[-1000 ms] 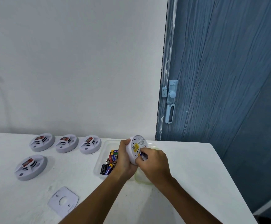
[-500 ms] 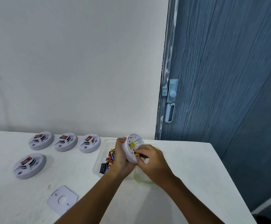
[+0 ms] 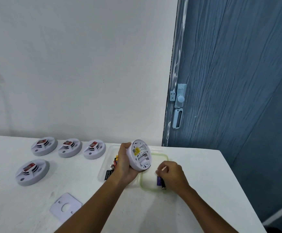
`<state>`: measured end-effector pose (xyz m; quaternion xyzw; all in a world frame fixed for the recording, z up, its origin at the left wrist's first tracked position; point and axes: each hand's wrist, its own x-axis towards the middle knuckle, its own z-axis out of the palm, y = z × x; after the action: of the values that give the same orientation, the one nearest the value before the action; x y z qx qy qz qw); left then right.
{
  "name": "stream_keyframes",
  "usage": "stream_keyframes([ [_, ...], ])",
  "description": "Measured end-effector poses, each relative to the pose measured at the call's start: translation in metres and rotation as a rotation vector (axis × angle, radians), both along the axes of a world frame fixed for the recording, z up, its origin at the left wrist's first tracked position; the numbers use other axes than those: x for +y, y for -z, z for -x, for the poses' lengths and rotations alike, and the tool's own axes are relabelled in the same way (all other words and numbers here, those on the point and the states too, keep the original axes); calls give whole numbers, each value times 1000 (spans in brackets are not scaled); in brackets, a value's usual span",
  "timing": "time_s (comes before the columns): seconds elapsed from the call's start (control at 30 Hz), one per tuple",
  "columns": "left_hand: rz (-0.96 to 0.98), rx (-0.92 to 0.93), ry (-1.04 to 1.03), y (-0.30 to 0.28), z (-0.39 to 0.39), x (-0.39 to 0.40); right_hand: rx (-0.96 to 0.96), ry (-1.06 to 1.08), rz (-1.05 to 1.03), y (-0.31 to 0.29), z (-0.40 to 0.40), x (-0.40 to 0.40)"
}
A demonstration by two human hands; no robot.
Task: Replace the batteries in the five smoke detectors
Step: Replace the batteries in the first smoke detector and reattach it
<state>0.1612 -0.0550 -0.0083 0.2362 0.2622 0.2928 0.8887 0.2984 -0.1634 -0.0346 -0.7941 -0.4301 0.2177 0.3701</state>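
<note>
At centre frame, low against the white table (image 3: 195,190), your left hand (image 3: 125,167) grips a white smoke detector (image 3: 139,155), fingers curled round its left rim and the thumb on the upper edge, so that it is held off the table with its back face tilted toward the camera; a yellow label and printed text show on that face. Just right of it and lower, your right hand (image 3: 172,176) is curled over a purple battery (image 3: 159,180), pinching it between thumb and fingers directly over the green-rimmed lid (image 3: 144,186); whether the battery touches the lid, you cannot tell from this view. Behind your left hand sits a clear tray (image 3: 105,158) holding loose batteries (image 3: 110,169) of mixed colours. At left of frame, four further detectors rest on the table: three in a row near the wall (image 3: 44,146), (image 3: 70,147), (image 3: 94,149) and one nearer the camera (image 3: 32,172). A flat white mounting plate (image 3: 66,206) lies at lower left. A blue door (image 3: 237,73) fills the right side.
</note>
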Motion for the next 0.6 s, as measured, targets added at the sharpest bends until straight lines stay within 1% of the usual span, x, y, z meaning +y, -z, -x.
stream_keyframes([
  [0.13, 11, -10, 8, -3, 1, -2, -218, -4, 107, 1, 1, 1],
  [0.17, 14, -13, 8, -4, 3, -3, -241, -2, 125, 0, 2, 2],
  [0.4, 46, -33, -6, -12, 21, 0, -198, -14, 94, -5, 4, 1],
  [0.5, 25, -19, -12, -16, 33, 2, -151, -22, 44, -9, 10, 4],
  [0.6, -3, -55, -36, -19, 50, 8, -122, -35, -7, -15, 23, 13],
])
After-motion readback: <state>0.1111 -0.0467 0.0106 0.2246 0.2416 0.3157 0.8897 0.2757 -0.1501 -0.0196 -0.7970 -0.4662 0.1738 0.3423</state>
